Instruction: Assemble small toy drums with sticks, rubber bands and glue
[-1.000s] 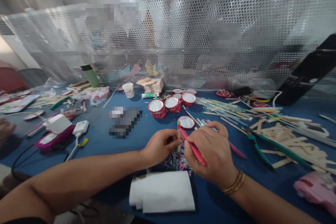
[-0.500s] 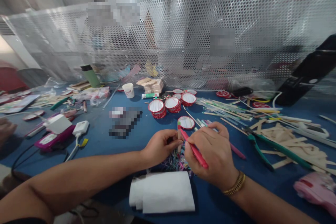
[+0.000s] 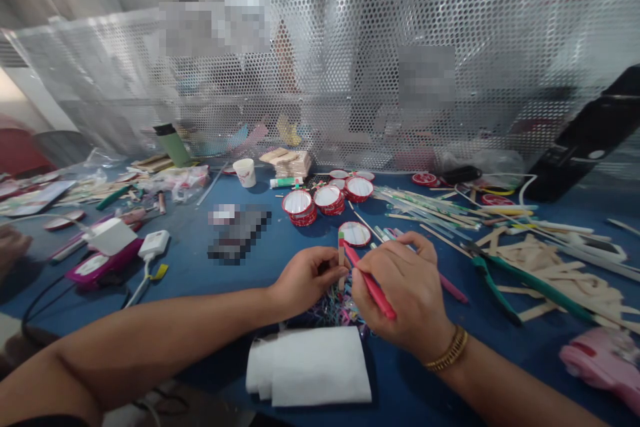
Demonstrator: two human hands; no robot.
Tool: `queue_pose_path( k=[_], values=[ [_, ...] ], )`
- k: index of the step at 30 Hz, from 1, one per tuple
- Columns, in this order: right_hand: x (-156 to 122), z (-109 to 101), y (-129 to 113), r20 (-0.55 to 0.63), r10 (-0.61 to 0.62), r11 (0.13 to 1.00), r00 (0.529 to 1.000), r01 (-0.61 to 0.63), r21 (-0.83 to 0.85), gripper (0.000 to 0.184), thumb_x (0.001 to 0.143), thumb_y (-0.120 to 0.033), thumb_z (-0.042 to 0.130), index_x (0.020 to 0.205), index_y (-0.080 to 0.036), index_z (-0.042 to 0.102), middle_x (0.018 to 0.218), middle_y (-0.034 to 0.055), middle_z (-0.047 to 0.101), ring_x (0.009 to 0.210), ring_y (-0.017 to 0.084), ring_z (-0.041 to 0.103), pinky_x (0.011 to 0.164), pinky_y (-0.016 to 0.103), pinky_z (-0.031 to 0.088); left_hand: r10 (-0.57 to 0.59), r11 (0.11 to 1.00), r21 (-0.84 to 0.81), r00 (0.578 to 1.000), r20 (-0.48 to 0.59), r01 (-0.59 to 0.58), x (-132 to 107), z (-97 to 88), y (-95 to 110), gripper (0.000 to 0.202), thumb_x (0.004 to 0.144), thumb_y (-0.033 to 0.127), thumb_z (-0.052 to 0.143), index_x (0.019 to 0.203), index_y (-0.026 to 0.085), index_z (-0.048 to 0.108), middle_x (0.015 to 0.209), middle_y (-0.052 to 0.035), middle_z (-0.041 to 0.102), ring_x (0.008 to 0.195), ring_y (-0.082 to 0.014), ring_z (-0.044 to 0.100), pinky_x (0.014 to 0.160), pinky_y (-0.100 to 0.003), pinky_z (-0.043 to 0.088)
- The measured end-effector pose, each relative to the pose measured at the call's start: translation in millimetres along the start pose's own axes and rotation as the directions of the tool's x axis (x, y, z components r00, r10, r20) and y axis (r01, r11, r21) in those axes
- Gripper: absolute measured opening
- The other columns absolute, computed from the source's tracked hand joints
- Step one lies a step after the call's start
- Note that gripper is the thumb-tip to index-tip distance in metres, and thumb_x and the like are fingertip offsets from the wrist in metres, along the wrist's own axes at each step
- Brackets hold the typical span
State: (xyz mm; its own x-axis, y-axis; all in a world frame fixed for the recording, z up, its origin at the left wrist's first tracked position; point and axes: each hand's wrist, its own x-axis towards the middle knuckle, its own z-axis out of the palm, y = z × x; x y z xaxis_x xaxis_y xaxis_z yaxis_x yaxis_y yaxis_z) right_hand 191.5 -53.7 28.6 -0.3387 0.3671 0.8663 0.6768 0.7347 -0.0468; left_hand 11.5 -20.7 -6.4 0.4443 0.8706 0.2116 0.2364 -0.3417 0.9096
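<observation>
My left hand point(image 3: 305, 278) pinches a small wooden stick point(image 3: 341, 248) with green and red marks, holding it upright above the blue table point(image 3: 200, 280). My right hand point(image 3: 403, 293) grips a red pen point(image 3: 369, 283) whose tip touches the stick. Under both hands lies a tangle of shiny coloured strips point(image 3: 333, 310). A folded white cloth point(image 3: 310, 365) lies just in front of them.
Red-rimmed round lids point(image 3: 327, 199) and loose wooden sticks point(image 3: 540, 263) lie behind and to the right, with green-handled pliers point(image 3: 493, 280) and a pink object point(image 3: 603, 357). A white charger point(image 3: 153, 243), paper cup point(image 3: 245, 171) and green bottle point(image 3: 173, 143) stand left. A perforated metal screen point(image 3: 450, 67) closes the back.
</observation>
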Motion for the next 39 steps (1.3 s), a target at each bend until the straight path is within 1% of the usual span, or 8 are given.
queue_pose_path(
  k=[5,11,15,19,22,26,32,39],
  values=[
    [-0.4,0.6,-0.4,0.004,0.009,1.000,1.000,-0.009,-0.002,0.012,0.084,-0.016,0.059,0.075,-0.020,0.052,0.064,-0.0014,0.061,0.067,0.016,0.059,0.086,0.044,0.038,-0.001,1.000,-0.015,1.000,0.005,0.002,-0.4,0.2,-0.8,0.029,0.089,0.035,0.059,0.070,0.016,0.050,0.063,0.0051,0.039,0.061,-0.0096,0.034,0.055,-0.023,0.027],
    [-0.5,0.3,-0.7,0.026,0.009,1.000,1.000,-0.009,-0.004,0.011,0.085,-0.017,0.058,0.076,-0.020,0.053,0.064,-0.0017,0.062,0.067,0.016,0.058,0.088,0.044,0.037,0.011,0.998,0.056,1.000,-0.010,-0.010,0.5,-1.0,-1.5,0.031,0.089,0.034,0.059,0.068,0.016,0.048,0.063,0.0051,0.038,0.061,-0.0097,0.033,0.056,-0.023,0.027],
    [-0.4,-1.1,-0.6,0.034,0.017,1.000,0.999,-0.016,-0.023,0.011,0.085,-0.018,0.058,0.075,-0.020,0.054,0.062,-0.0022,0.060,0.065,0.016,0.057,0.085,0.043,0.037,0.006,1.000,0.023,1.000,-0.008,-0.006,0.5,-0.5,0.1,0.032,0.089,0.035,0.060,0.067,0.017,0.045,0.063,0.0054,0.036,0.061,-0.0097,0.031,0.055,-0.023,0.027],
    [-0.3,-1.5,-0.8,0.003,0.005,1.000,1.000,-0.005,-0.023,0.011,0.084,-0.017,0.059,0.075,-0.020,0.053,0.062,-0.0025,0.059,0.064,0.016,0.056,0.085,0.043,0.037,0.007,1.000,-0.011,1.000,-0.001,-0.007,0.1,0.2,0.0,0.031,0.089,0.036,0.060,0.069,0.017,0.046,0.064,0.0052,0.037,0.061,-0.0099,0.032,0.056,-0.023,0.027],
    [-0.2,-1.2,-1.2,-0.004,-0.004,1.000,1.000,0.004,-0.016,0.010,0.084,-0.017,0.058,0.076,-0.020,0.053,0.064,-0.0020,0.061,0.066,0.016,0.057,0.086,0.042,0.037,0.001,1.000,0.008,1.000,0.004,-0.001,-0.1,0.0,-0.7,0.029,0.089,0.036,0.059,0.071,0.016,0.050,0.064,0.0048,0.038,0.062,-0.0101,0.033,0.056,-0.023,0.027],
    [0.3,-1.4,-1.1,0.009,0.000,1.000,1.000,0.000,-0.009,0.010,0.085,-0.016,0.058,0.076,-0.020,0.053,0.065,-0.0020,0.062,0.067,0.016,0.058,0.087,0.042,0.036,0.014,0.999,0.039,1.000,-0.003,-0.014,0.0,-0.5,-0.3,0.031,0.089,0.035,0.059,0.067,0.016,0.047,0.063,0.0047,0.038,0.062,-0.0101,0.033,0.057,-0.023,0.028],
    [1.3,-1.4,-1.6,0.030,0.008,1.000,1.000,-0.008,-0.004,0.011,0.085,-0.017,0.057,0.076,-0.020,0.054,0.064,-0.0023,0.062,0.067,0.016,0.057,0.089,0.042,0.035,0.002,0.999,0.039,1.000,-0.001,-0.002,0.4,-0.2,-1.7,0.030,0.090,0.035,0.058,0.069,0.016,0.049,0.063,0.0047,0.039,0.061,-0.0101,0.034,0.057,-0.023,0.028],
    [1.4,-1.5,0.1,0.039,0.026,0.999,0.999,-0.025,-0.037,0.012,0.086,-0.018,0.056,0.074,-0.021,0.054,0.062,-0.0021,0.059,0.066,0.016,0.055,0.087,0.041,0.034,-0.001,0.999,0.040,1.000,0.000,0.001,0.3,-0.7,0.0,0.031,0.089,0.036,0.059,0.068,0.016,0.047,0.064,0.0048,0.038,0.062,-0.0102,0.033,0.056,-0.023,0.028]
  ],
)
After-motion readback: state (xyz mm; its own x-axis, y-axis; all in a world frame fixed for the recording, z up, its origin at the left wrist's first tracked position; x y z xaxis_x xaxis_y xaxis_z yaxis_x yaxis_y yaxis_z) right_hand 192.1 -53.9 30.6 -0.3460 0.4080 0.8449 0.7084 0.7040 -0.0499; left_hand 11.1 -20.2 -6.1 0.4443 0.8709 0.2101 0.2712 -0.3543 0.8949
